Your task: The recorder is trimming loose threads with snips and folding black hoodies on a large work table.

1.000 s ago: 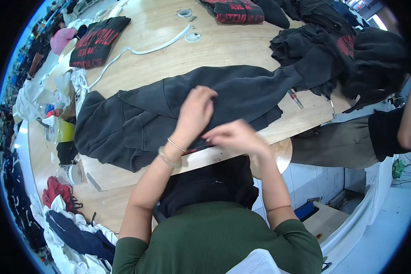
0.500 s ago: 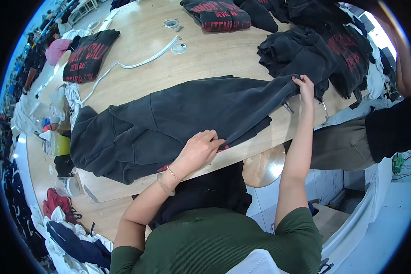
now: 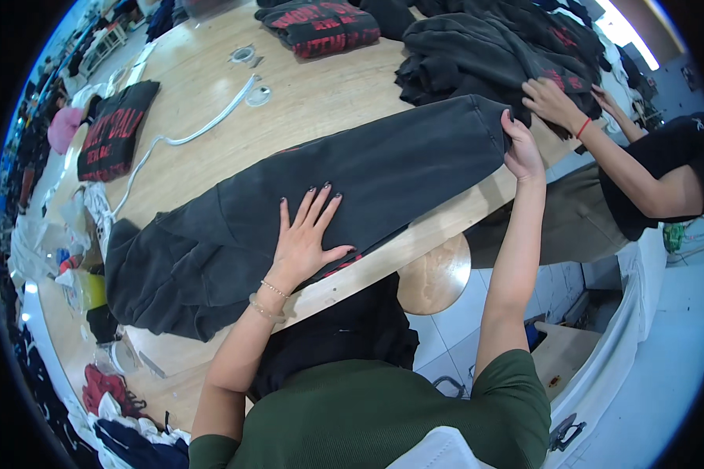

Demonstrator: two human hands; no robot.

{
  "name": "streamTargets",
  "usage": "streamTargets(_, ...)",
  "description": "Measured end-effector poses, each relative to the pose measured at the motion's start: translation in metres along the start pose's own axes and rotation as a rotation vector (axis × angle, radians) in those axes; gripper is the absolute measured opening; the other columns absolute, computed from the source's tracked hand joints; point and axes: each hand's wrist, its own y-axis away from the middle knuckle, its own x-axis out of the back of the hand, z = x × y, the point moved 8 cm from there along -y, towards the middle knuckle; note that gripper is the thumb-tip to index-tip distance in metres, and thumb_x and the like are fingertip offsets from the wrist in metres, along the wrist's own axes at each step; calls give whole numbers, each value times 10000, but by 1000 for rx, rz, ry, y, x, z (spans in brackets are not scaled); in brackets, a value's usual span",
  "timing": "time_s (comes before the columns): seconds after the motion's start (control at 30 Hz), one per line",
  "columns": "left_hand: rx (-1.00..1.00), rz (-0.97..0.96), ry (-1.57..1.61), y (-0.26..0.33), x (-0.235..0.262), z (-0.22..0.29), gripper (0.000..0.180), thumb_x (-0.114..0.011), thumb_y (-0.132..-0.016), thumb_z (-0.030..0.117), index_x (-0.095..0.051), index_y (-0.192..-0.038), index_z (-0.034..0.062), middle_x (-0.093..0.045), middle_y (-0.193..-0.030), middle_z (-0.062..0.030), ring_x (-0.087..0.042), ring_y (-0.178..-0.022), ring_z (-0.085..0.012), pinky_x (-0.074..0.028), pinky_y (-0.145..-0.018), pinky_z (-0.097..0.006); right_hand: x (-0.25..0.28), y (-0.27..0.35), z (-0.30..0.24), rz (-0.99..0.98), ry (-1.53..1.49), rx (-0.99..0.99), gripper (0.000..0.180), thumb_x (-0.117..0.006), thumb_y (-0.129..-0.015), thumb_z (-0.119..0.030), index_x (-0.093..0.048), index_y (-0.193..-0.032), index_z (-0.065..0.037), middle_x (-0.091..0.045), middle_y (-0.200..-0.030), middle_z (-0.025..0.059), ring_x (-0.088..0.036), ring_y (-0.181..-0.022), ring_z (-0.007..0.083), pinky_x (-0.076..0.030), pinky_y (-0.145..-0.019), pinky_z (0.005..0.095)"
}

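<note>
A dark charcoal sweatshirt [image 3: 383, 160] lies lengthwise along the near edge of the wooden table [image 3: 211, 152], its left end bunched. Bits of red print peep out from under its near edge. My left hand [image 3: 303, 234] rests on top, fingers spread and palm down on the cloth. At the sweatshirt's right end, my right hand [image 3: 523, 152] grips the banded edge, thumb on top. The fingers beneath are mostly hidden.
Folded dark garments with red print lie at the far side [image 3: 321, 30] and far left [image 3: 117, 133]. A white cord [image 3: 203, 134] snakes between them. At right, a co-worker's hand [image 3: 555, 105] touches a dark clothing pile [image 3: 469, 59]. A round stool [image 3: 438, 277] stands below the table edge.
My left hand has opened from a closed grip at the near edge and lies flat on the cloth. The sweatshirt's right end has spread out wider. A co-worker's hands have come onto the pile.
</note>
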Motion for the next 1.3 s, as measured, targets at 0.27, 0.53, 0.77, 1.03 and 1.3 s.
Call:
streamTargets(0.27,21,-58,31,-1,0,-2,872,-672,-749,540,-346,-1454,144,-267,-1535,-77,-222,-1425,-267,-96,-1124,-602,-70,44,-27,-35,10,155,331,-527,-977,-260,-587,-1130,26,-650,-1095,77,-621,-965,130,-471,-873,268)
streamTargets(0.53,60,519,983,-18,120,56,232,-643,-805,-61,-620,-1031,-15,-537,-1021,-66,-561,-842,-118,-481,-722,-225,-173,85,21,64,45,245,318,-546,-969,-227,-609,-1132,40,-654,-1073,67,-605,-935,100,-458,-853,228)
streamTargets(0.77,171,765,835,-13,123,62,138,-701,-796,-10,-657,-927,-15,-613,-835,-52,-552,-645,-102,-454,-543,-216,-221,97,58,1,-8,364,273,-548,-970,-180,-598,-1126,38,-632,-1057,45,-558,-948,78,-431,-872,227)
streamTargets(1.03,366,538,1335,-19,96,37,126,-555,-952,83,-620,-911,-16,-642,-777,-24,-527,-608,-41,-394,-483,-168,-203,94,80,130,-311,255,295,-480,-989,-151,-546,-1183,63,-623,-1142,130,-614,-1011,198,-466,-927,315)
streamTargets(1.3,279,465,1453,-25,97,50,110,-516,-966,60,-590,-956,-21,-564,-928,-38,-549,-733,-63,-437,-511,-173,-194,90,88,16,-457,209,328,-434,-1009,-197,-537,-1194,54,-628,-1137,136,-616,-1025,207,-473,-926,325)
